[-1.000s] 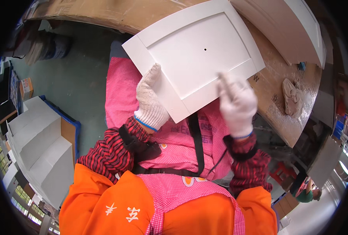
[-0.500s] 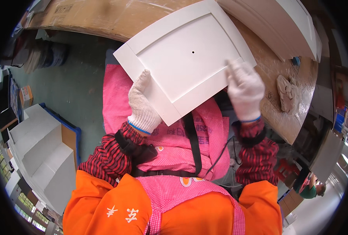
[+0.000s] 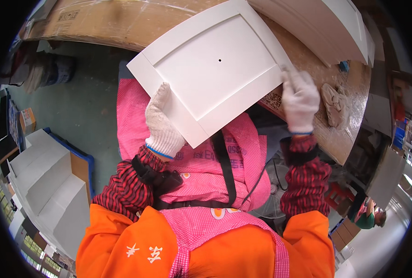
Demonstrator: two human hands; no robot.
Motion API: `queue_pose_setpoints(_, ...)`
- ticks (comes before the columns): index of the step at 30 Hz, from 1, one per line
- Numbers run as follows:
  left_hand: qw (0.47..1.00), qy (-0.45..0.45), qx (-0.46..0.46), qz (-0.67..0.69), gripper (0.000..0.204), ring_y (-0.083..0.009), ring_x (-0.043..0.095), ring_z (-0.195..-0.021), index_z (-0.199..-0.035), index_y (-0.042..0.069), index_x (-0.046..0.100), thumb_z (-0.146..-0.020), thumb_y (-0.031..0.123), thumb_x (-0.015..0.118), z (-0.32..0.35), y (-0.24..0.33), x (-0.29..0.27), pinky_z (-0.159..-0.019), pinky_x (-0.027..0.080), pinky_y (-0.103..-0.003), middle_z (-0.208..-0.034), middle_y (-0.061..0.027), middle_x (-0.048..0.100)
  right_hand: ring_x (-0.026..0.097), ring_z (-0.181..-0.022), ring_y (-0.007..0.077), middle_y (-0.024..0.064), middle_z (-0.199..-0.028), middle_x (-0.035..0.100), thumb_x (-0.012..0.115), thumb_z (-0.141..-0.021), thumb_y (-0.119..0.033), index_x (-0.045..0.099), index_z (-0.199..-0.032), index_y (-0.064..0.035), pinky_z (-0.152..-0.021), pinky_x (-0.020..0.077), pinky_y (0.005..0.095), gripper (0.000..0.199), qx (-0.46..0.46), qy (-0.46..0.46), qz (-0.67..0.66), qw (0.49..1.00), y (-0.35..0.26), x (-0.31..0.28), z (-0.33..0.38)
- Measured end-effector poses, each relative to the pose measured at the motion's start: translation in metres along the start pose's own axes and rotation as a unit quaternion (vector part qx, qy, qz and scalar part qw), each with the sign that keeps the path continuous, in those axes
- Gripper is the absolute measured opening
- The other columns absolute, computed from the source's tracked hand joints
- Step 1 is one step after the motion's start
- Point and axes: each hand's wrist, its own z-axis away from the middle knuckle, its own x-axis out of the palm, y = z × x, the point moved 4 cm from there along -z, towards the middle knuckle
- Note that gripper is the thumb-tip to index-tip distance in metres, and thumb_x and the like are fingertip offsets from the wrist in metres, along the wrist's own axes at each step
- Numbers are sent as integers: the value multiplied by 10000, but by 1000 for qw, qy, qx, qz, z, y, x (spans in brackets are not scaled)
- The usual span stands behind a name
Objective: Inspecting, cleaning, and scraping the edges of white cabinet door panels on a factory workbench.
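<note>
A white cabinet door panel (image 3: 215, 69), with a raised frame and a small dark hole in its recessed middle, is tilted in front of me. My left hand (image 3: 162, 123), in a white knitted glove, grips its lower left edge, the thumb over the front and the other fingers hidden behind. At the panel's right corner is my right hand (image 3: 300, 99), also gloved. Its fingers are curled together, with the tips at the edge and slightly blurred. Whether a small thing sits between them is hidden.
A wrapped cardboard surface (image 3: 122, 23) runs behind the panel. On its right lie more white panels (image 3: 317, 28) and a crumpled pale cloth or glove (image 3: 335, 104). White boards (image 3: 53, 185) stand at left. A fan (image 3: 273, 199) sits low right; another person (image 3: 368, 215) is farther off.
My right hand has slid from the panel's front lower edge rightward to its right corner. The left hand keeps its grip while the panel shifts slightly left in view.
</note>
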Motion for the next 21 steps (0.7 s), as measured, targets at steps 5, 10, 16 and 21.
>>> queue_pose_setpoints(5, 1000, 5, -22, 11, 534, -400, 602, -1342, -1488, 30, 526, -1049, 312, 638, -3, -4, 0, -1160, 464, -601, -1433, -183, 636, 694, -794, 324, 112, -894, 678, 729, -963, -134, 765, -1261, -147, -687, 549, 428, 301, -2, 63, 5, 998, 31, -10, -11)
queue_pose_setpoints(10, 997, 71, 29, -8, 508, -389, 625, -1293, -1443, 37, 565, -1029, 312, 674, -6, -10, 6, -1147, 478, -583, -1384, -176, 663, 654, -691, 279, 74, -839, 658, 736, -905, -68, 776, -1221, -120, -610, 533, 402, 323, -119, -29, -47, 991, -79, 6, 57)
queue_pose_setpoints(16, 999, -3, 46, 6, 463, -329, 659, -1228, -1383, 37, 610, -1045, 349, 662, 5, 5, 7, -1106, 514, -502, -1307, -147, 692, 634, -613, 194, 6, -752, 623, 728, -872, -78, 782, -1185, -135, -509, 521, 350, 323, -249, -208, -252, 912, -160, -12, 109)
queue_pose_setpoints(21, 988, 24, 149, 5, 475, -319, 617, -1296, -1396, 25, 587, -1046, 337, 665, 16, 25, 9, -1126, 497, -509, -1358, -154, 653, 637, -753, 166, 89, -892, 675, 736, -957, 0, 749, -1282, -11, -683, 506, 294, 326, 47, -101, -272, 956, -85, -26, 78)
